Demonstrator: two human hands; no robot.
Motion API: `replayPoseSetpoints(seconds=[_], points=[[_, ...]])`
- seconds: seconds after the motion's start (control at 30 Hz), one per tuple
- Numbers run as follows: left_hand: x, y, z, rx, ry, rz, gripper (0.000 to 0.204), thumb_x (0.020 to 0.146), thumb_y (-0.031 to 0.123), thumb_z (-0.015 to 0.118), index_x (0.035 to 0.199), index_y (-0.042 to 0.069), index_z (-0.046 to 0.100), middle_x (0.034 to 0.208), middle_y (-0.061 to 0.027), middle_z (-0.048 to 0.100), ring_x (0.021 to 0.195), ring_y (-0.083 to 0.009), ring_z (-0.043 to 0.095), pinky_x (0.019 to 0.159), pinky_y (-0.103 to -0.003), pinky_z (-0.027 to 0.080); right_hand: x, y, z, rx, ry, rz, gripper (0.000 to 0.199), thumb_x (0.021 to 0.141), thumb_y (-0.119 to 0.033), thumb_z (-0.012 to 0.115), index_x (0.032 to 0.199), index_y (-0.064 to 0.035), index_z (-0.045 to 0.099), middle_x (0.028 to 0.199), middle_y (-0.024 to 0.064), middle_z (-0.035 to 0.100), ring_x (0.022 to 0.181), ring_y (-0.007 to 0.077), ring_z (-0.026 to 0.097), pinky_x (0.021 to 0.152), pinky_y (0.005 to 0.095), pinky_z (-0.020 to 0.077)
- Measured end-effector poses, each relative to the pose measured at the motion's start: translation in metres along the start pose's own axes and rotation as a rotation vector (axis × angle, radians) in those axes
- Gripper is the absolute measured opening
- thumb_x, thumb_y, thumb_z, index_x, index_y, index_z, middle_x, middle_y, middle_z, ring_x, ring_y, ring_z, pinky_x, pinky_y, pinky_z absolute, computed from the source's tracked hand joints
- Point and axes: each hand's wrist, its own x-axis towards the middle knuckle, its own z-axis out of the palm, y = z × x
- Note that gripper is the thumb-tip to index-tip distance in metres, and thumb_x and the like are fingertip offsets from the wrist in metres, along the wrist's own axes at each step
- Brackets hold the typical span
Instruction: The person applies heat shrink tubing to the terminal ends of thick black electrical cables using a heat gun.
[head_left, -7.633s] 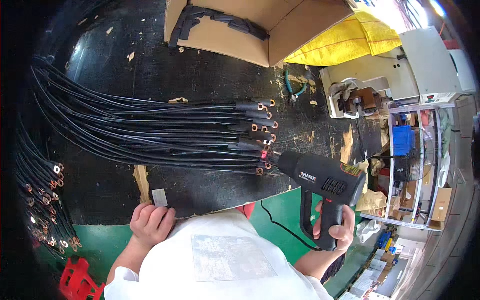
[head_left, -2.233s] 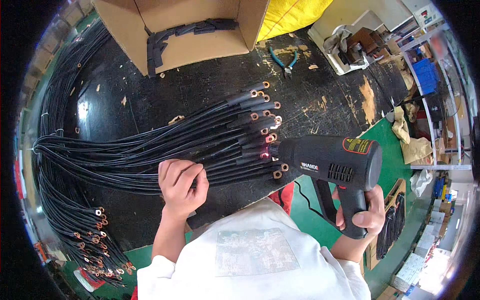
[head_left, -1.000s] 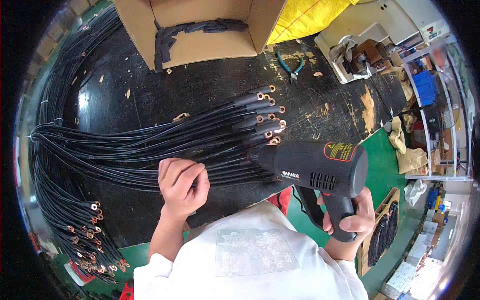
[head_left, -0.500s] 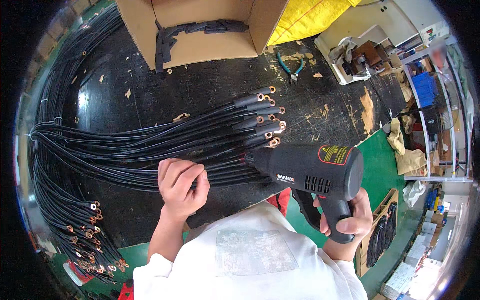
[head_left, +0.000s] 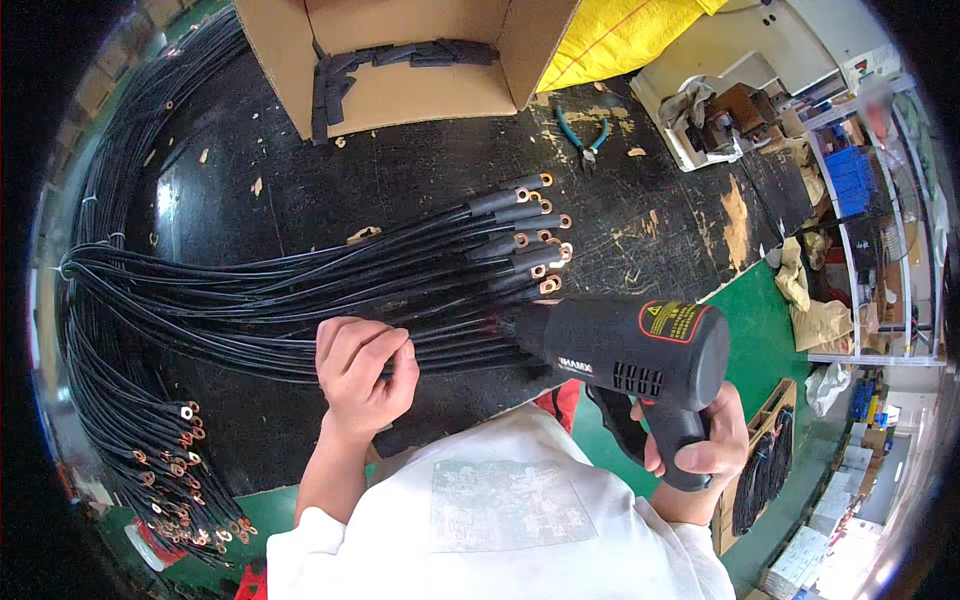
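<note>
My right hand (head_left: 718, 440) is wrapped around the grip of a black heat gun (head_left: 620, 345), whose nozzle faces left over the ends of a bundle of black cables (head_left: 300, 300). At the bundle's near edge my left hand (head_left: 365, 375) is closed, its fingers curled on the cables; how many it grips is hidden. Beyond the nozzle, several cable ends carry black sleeves (head_left: 495, 200) and copper ring lugs (head_left: 566, 221). The ends of the nearest cables are hidden behind the heat gun.
An open cardboard box (head_left: 420, 90) with black sleeve pieces stands at the back, beside a yellow sack (head_left: 620, 40). Teal-handled pliers (head_left: 585, 140) lie on the worn black table (head_left: 670, 215). More lugged cables (head_left: 185, 470) hang at the left. Shelving (head_left: 850, 220) stands to the right.
The heat gun and my right hand have shifted slightly right and toward me. My left hand and the cables look unmoved.
</note>
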Motion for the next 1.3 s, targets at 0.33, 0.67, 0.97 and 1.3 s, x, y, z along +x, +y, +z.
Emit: replayPoseSetpoints(seconds=[0.33,0.67,0.97,1.3], points=[[0.000,0.001,0.001,-0.006,-0.009,0.002,0.027,0.069,-0.003,0.078,0.092,0.008,0.070,0.087,-0.0048,0.065,0.075,-0.0238,0.061,0.071,-0.037,0.046,-0.009,0.002,-0.023,0.032,0.021,-0.139,0.077,0.051,-0.015,0.082,0.114,0.0237,0.059,0.099,0.0329,0.070,0.055,0.0316,0.070,0.042,0.0354,0.0563],[-0.001,0.000,0.002,-0.006,-0.024,-0.016,0.027,0.070,-0.003,0.078,0.094,0.008,0.070,0.088,-0.0050,0.065,0.077,-0.0249,0.062,0.071,-0.038,0.046,-0.008,0.001,-0.030,-0.003,0.001,-0.121,0.074,0.052,-0.015,0.081,0.112,0.0226,0.060,0.101,0.0311,0.070,0.056,0.0308,0.071,0.045,0.0353,0.0577],[-0.003,-0.002,0.004,-0.003,-0.023,-0.018,0.027,0.070,-0.002,0.078,0.093,0.008,0.070,0.087,-0.0048,0.065,0.077,-0.0246,0.062,0.071,-0.038,0.045,-0.002,0.003,-0.020,0.003,-0.021,-0.079,0.072,0.049,-0.017,0.077,0.110,0.0208,0.063,0.097,0.0293,0.072,0.054,0.0302,0.070,0.044,0.0343,0.0561],[-0.001,-0.001,0.004,-0.003,-0.019,-0.033,0.025,0.069,-0.002,0.078,0.090,0.009,0.071,0.086,-0.0041,0.065,0.077,-0.0245,0.061,0.071,-0.038,0.045,0.007,0.002,-0.014,-0.042,0.110,-0.142,0.077,0.051,-0.023,0.077,0.114,0.0183,0.063,0.098,0.0278,0.072,0.055,0.0278,0.070,0.045,0.0339,0.0564]])
